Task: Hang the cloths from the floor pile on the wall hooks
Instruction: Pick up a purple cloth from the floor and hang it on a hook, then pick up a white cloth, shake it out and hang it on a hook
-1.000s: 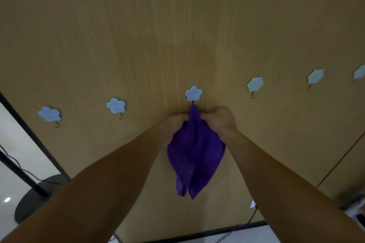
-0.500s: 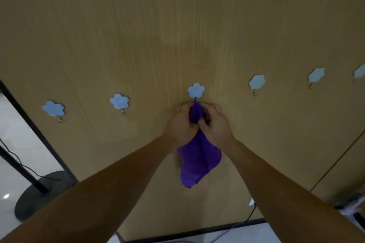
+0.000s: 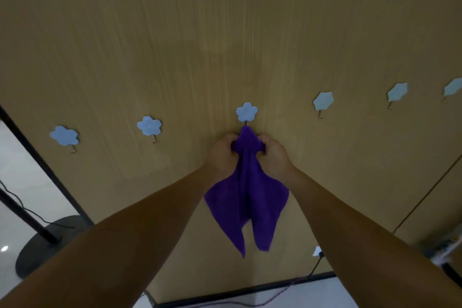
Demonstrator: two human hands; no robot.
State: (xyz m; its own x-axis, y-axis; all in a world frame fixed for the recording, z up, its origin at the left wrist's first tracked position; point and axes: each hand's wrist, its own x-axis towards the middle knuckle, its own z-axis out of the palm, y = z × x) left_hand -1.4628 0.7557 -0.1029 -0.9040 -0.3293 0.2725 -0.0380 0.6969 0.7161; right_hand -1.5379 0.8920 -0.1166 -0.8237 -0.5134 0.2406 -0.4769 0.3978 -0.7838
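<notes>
Clamping one cloth (image 3: pixel 246 197) by its top edge, left grip (image 3: pixel 222 155) and right grip (image 3: pixel 273 155) hold it under the third of six hooks (image 3: pixel 246 112).

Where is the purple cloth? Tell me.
Head view, centre: the purple cloth hangs under the third flower hook from the left, its top bunched between the left hand and right hand.

Blk stand base (image 3: pixel 37 255), white wall plug (image 3: pixel 317 251)
</notes>
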